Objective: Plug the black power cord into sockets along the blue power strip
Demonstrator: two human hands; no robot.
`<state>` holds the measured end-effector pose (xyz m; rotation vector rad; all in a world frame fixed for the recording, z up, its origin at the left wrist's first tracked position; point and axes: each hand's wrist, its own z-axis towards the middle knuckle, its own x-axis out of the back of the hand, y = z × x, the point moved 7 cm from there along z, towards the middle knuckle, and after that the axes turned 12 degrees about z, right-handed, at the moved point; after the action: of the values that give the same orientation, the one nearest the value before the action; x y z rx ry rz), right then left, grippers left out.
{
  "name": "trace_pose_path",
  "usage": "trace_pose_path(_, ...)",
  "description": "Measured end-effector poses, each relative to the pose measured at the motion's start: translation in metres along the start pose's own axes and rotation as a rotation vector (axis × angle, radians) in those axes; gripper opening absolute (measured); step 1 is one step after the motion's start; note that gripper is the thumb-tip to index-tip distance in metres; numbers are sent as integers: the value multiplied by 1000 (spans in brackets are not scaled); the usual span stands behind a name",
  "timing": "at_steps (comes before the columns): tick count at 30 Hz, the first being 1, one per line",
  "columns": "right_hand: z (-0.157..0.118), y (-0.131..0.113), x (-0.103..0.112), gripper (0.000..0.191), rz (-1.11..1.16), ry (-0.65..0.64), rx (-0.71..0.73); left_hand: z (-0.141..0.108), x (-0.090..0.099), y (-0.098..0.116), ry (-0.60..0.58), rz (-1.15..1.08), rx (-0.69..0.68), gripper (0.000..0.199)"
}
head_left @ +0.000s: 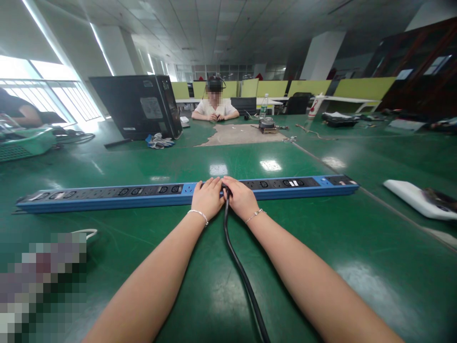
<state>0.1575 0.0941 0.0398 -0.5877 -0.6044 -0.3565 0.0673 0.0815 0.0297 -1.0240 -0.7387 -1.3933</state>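
Note:
A long blue power strip (pixel 160 196) with black sockets lies across the green table (pixel 171 267). My left hand (pixel 208 197) rests over the middle of the strip, its fingers pressed together on the top. Beside it, my right hand (pixel 241 197) is closed around the end of a black cable (pixel 237 264) at the strip. The cable runs from there down toward me between my forearms. My fingers hide the cable's plug and the sockets under them.
A black computer case (pixel 137 107), gloves (pixel 159 141) and a green basket (pixel 26 143) stand back left. A person (pixel 215 105) sits across the table. A bottle (pixel 264 105) is behind, a white object (pixel 417 199) at right, a blurred-out item (pixel 43 271) front left.

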Motion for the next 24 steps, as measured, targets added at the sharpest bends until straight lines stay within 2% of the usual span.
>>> trace_pose_path(5,1,5,0,37,28,1,-36,-1,2,3,21,21,-17,48)
trace_pose_path(12,-3,5,0,36,24,60,29,1,2,3,35,29,-11,49)
trace_pose_path(24,-2,5,1,34,4,86,24,1,2,4,34,13,-9,49)
